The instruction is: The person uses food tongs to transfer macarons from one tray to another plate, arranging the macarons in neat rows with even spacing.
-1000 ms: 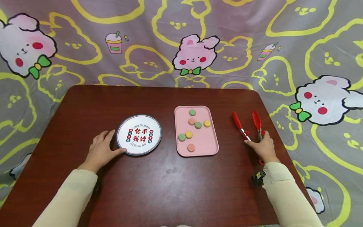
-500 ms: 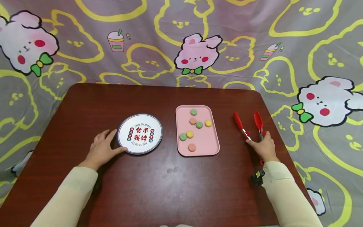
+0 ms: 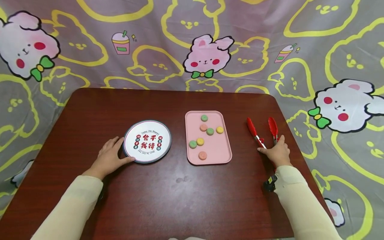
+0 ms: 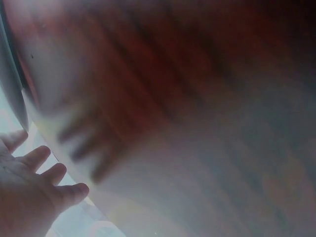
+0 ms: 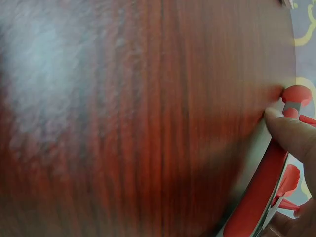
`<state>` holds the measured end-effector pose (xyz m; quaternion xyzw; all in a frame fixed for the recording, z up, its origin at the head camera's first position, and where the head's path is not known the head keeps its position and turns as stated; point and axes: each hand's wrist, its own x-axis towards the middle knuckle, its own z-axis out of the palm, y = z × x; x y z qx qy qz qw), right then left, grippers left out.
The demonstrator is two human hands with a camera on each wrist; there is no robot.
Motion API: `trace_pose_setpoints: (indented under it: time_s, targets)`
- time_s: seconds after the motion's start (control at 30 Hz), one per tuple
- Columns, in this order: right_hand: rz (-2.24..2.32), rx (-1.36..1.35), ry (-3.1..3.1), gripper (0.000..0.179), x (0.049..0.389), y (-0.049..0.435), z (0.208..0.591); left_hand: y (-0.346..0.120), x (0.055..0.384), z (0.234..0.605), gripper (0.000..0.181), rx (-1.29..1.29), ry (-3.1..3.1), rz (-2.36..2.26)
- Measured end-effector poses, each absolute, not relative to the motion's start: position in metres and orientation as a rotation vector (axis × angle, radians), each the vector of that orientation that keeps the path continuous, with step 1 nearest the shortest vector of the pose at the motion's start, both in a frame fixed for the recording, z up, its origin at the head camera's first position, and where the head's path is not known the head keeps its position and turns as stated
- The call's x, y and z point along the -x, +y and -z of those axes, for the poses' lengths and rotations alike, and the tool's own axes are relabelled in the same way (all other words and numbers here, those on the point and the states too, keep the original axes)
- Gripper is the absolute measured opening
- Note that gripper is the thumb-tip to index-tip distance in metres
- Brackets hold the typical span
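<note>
A round white plate (image 3: 147, 141) with a dark rim and red characters lies left of centre in the head view. My left hand (image 3: 108, 156) is at its left edge, thumb on the near rim, the other fingers extended along the left side. The left wrist view shows those fingers (image 4: 37, 158) spread and loosely straight. On the right, red-ended metal tongs (image 3: 252, 129) lie spread. My right hand (image 3: 278, 154) grips them across both arms from above, covering their rear end. In the right wrist view, my thumb (image 5: 291, 132) lies over one red arm of the tongs (image 5: 261, 192).
Between the hands stands a pink rectangular tray (image 3: 214, 151) holding several small green, yellow and orange macaron-like discs (image 3: 202, 155). Everything is on a dark brown wooden table (image 3: 186, 203) with rounded far corners. A patterned curtain (image 3: 168, 66) hangs behind it.
My right hand has shifted slightly forward over the tongs, covering more of their rear end. The left hand, plate and tray keep their places; the head view sways a little.
</note>
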<state>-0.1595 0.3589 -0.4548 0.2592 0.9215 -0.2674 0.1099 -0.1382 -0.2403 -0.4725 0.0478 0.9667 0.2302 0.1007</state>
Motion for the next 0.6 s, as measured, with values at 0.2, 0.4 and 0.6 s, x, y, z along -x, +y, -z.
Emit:
trace_pose_setpoints:
  time_s: [0.2,0.4,0.6]
  targets:
    - [0.799,-0.764,2.751,0.110,0.1598,0.3617,0.4551,-0.2365,0.1407,0.4717,0.117,-0.125,2.829,-0.662]
    - [0.838,-0.750,2.807,0.094,0.1586,0.3614,0.4581,-0.2354,0.1382,0.4696,0.117,-0.093,2.820,-0.663]
    - [0.838,-0.754,2.817,0.097,0.1578,0.3600,0.4568,-0.2356,0.1374,0.4702,0.117,-0.087,2.824,-0.660]
